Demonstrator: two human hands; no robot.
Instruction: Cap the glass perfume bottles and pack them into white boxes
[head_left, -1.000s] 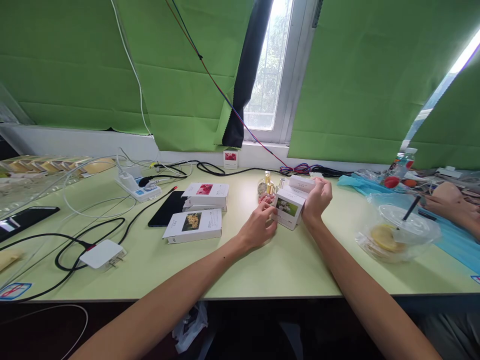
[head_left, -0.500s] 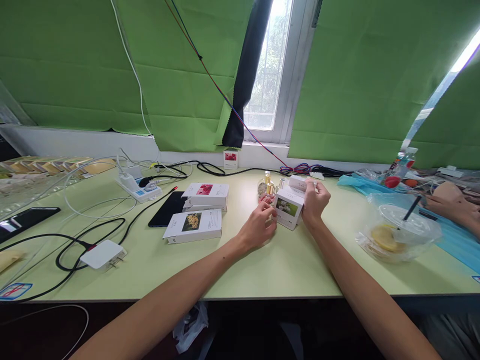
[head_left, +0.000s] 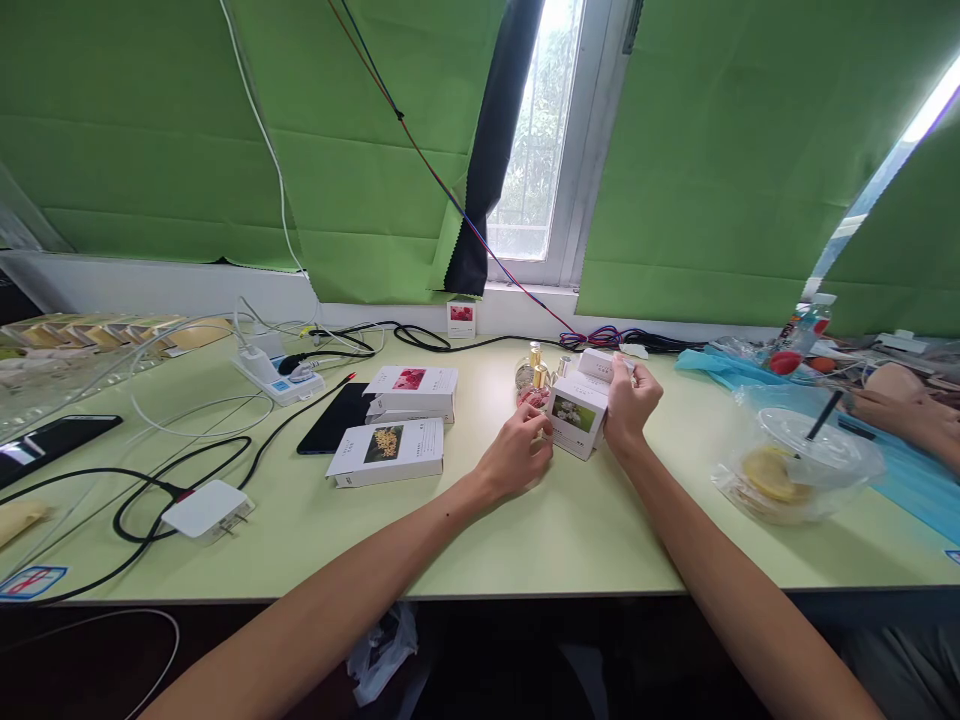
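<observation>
A white box with a white-flower picture (head_left: 576,416) stands tilted on the table, its top flap (head_left: 596,365) raised. My right hand (head_left: 631,402) is closed on the box's right side and flap. At its lower left edge, my left hand (head_left: 517,448) has curled fingers touching the box. Just behind my left fingers stand small glass bottles with gold caps (head_left: 535,372), partly hidden. To the left lie a white box with a yellow-flower picture (head_left: 386,450) and white boxes with a red-flower picture (head_left: 412,385).
A dark tablet (head_left: 337,420) lies beside the boxes. Cables, a power strip (head_left: 277,380) and a white charger (head_left: 208,508) spread over the left. A bagged drink cup (head_left: 795,465) stands at right, near another person's hand (head_left: 900,415).
The raised flap of the held box has shifted slightly. Both my hands stay almost where they were. The other person's hand at the right has moved a little.
</observation>
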